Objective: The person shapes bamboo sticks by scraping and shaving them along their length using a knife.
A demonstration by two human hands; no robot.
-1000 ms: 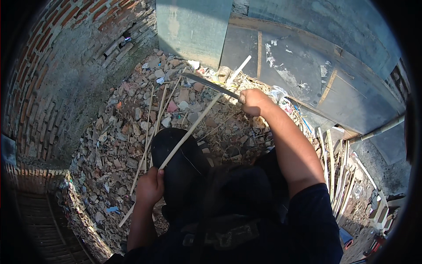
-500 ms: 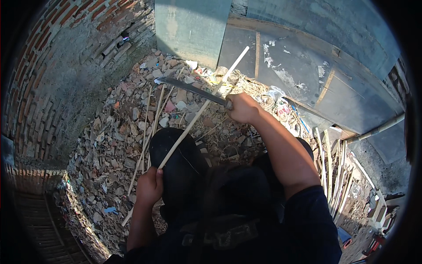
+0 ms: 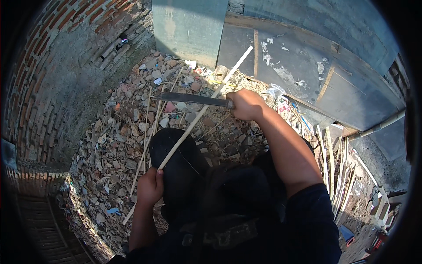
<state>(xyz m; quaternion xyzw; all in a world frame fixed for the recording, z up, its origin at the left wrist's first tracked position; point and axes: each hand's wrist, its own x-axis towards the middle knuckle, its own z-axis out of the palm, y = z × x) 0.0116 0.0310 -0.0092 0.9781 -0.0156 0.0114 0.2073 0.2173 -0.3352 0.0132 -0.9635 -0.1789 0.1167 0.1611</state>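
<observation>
head view: pale stick [image 3: 182, 137], lower end in left grip [image 3: 149, 186]

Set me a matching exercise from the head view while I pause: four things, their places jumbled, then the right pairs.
Things:
1. long knife
2. brick wall
3. pale stick
4. dark board with white patches

Places:
A. gripped near its lower end by the left hand
B. upper right of the picture
C. its handle in the right hand
D. upper left of the picture

Right pairs: 1-C, 2-D, 3-A, 4-B
</observation>
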